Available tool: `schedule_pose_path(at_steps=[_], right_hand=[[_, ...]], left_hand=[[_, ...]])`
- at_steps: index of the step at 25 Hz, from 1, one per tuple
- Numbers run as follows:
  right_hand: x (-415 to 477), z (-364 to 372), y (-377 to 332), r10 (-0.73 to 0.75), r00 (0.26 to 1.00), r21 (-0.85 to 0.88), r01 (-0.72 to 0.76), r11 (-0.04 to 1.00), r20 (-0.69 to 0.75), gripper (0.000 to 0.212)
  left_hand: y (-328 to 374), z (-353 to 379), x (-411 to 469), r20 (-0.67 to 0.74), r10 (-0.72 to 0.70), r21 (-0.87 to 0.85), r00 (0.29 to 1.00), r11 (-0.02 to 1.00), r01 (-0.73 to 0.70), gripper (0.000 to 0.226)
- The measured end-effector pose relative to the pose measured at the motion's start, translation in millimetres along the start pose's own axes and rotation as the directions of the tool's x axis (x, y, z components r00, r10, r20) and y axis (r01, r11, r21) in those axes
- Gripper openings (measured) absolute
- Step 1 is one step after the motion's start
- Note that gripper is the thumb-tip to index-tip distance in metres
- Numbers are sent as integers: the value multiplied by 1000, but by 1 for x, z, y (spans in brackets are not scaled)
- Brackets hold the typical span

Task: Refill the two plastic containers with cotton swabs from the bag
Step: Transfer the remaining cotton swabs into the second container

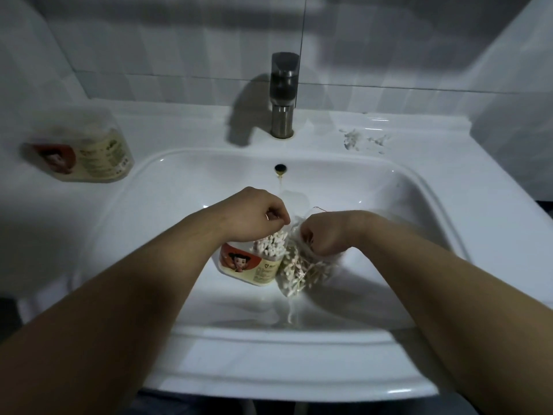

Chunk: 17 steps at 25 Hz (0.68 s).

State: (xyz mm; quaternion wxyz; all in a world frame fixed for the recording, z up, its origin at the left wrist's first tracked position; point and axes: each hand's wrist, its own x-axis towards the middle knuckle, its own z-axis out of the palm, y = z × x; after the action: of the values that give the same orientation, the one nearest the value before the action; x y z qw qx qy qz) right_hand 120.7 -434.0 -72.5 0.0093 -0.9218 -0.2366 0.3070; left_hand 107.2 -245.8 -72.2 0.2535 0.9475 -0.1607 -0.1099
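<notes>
A person tops up 1 of 2 swab tubs in a white ceramic sink [434, 205], both forearms reaching in over its front edge. The right hand [326, 235] is fisted round the gathered top of a clear plastic bag [311, 272] of loose swabs. The bag hangs against the right side of a clear plastic container with a cream-and-red cartoon label [248, 265]. That container stands near the middle of the basin, slightly tilted, with white cotton swabs [269, 242] packed up to its open mouth.

The left hand [257, 217] hovers over the mouth with its fingers curled and its thumb and forefinger brought together beside the bag's edge. Whether that grip pinches swabs, the bag's film or nothing cannot be told. The second container [86, 154], with the same label, lies on its side at the sink's rear left corner, well apart from the work. It is too blurred to show how full it is. A dark steel tap [282, 94] stands at the rear centre.

With this tub seemingly near full, small pinches look wiser than a pour. The sticks are best fed in parallel to those already standing. The bag's mouth should stay directly over the tub's opening, so that strays fall inside and not toward the drain. A tilted tub on a curved basin could tip, so 1 hand is best kept ready to steady it.
</notes>
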Motion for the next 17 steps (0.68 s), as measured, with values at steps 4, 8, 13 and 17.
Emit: schedule_pose_path(at_steps=[4,8,13,17], right_hand=[[1,0,1,19,999,-6,-19,1000,32,16],[-4,-6,5,18,999,49,-17,999,-32,24],[-4,-13,10,21,972,1,-21,1000,-232,24],[-12,-17,7,-22,956,30,32,999,-293,23]], left_hand=[[2,0,0,-17,9,-16,1000,1000,-9,21],[3,1,-1,-30,15,-34,999,999,-17,21],[7,7,5,-149,50,-101,987,993,-66,23],[19,15,9,-205,1,-190,979,981,-41,25]])
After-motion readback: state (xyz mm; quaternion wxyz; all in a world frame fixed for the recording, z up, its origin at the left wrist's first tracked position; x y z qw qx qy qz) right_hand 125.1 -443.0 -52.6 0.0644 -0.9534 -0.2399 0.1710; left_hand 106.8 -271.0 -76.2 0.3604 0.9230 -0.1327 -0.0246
